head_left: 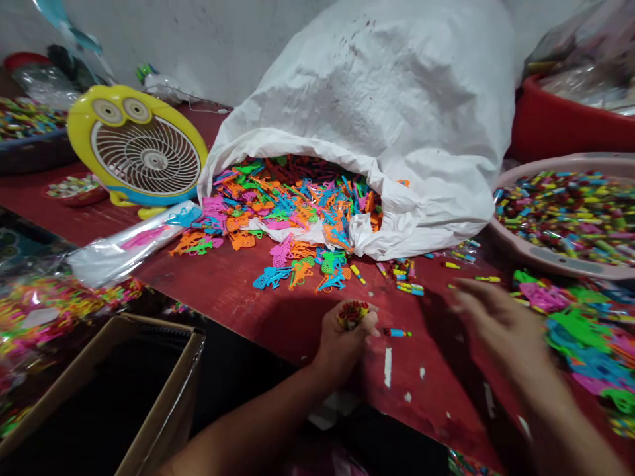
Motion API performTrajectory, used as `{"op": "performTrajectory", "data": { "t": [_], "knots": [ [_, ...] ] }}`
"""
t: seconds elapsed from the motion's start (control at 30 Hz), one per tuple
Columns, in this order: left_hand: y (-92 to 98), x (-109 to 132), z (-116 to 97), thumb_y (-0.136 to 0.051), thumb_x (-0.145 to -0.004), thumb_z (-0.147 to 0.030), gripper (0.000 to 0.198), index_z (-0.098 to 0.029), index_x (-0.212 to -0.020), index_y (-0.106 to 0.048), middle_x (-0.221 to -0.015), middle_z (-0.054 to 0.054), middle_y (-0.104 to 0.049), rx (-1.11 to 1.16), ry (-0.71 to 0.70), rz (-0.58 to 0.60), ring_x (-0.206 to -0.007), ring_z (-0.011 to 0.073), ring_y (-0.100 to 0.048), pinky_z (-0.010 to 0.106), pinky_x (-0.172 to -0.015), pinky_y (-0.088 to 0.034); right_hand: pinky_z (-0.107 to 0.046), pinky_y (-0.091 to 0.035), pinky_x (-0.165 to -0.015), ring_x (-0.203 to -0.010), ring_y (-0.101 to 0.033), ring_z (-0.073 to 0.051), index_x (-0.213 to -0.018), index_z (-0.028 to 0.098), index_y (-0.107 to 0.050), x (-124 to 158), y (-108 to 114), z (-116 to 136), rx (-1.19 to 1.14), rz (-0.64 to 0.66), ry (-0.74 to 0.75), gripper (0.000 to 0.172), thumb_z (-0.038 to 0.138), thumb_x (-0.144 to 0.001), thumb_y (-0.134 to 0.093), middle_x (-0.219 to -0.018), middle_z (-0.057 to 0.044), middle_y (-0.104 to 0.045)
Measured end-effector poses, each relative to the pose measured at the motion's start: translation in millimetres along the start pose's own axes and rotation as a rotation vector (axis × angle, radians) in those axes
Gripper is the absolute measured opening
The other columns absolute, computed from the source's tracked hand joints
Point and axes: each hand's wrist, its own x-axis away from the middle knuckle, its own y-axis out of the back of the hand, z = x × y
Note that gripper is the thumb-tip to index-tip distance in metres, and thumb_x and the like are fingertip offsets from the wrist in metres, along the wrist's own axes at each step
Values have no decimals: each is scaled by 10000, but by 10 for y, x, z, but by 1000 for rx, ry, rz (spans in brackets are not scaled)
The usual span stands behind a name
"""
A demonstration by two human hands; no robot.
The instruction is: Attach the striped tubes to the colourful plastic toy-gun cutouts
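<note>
My left hand (342, 340) is closed around an upright bundle of small tubes (353, 313) with red and yellow ends. Just right of it, a single red, blue and yellow tube (397, 332) lies on the red table (278, 317). My right hand (503, 327) is over the table's right side, smeared by motion, so its grip is unclear. A yellow tube (487, 279) lies close to its fingertips. Several more tubes (409, 289) are scattered between the two hands and the sack. Flat plastic pieces (275, 276) in blue, orange, green and pink lie beyond my left hand.
A big white sack (397, 86) spills colourful plastic pieces at the back. To its left stands a yellow fan (79, 132). A pink basin (555, 259) of tubes and a red tub (570, 125) are at right. An open cardboard box (171, 390) is at lower left.
</note>
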Motion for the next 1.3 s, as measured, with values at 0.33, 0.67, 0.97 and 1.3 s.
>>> {"op": "performTrajectory", "data": {
  "t": [0.33,0.67,0.97,1.3],
  "knots": [
    [-8,-22,-20,-800,-714,-337,305,-147,-909,-664,-616,-19,-633,180,-29,-69,-511,72,-522,196,-536,-401,-226,-365,-457,-467,-510,-118,-639,185,-591,-281,-1600,371,-236,440,-75,131,299,-667,-647,-553,-3,-629],
    [26,-5,15,-770,-741,-343,275,-135,-814,-605,-616,-15,-621,71,-38,14,-502,65,-499,187,-505,-363,-180,-322,-371,-376,-476,-84,-549,188,-554,-220,-1563,476,-254,582,-242,289,377,-720,-690,-472,-4,-620],
    [9,8,19,-809,-704,-403,335,-139,-795,-623,-627,-22,-596,138,-52,-4,-535,71,-482,206,-546,-379,-166,-333,-313,-350,-515,-93,-602,173,-577,-193,-1512,494,-477,631,-437,203,280,-661,-739,-500,-16,-643],
    [15,-6,72,-760,-779,-326,256,-152,-916,-632,-744,-3,-631,51,-145,-92,-677,102,-554,235,-697,-449,-210,-490,-486,-496,-611,-111,-852,170,-595,268,-548,-90,-848,366,-480,380,388,-664,-843,-644,-4,-680]
  ]
}}
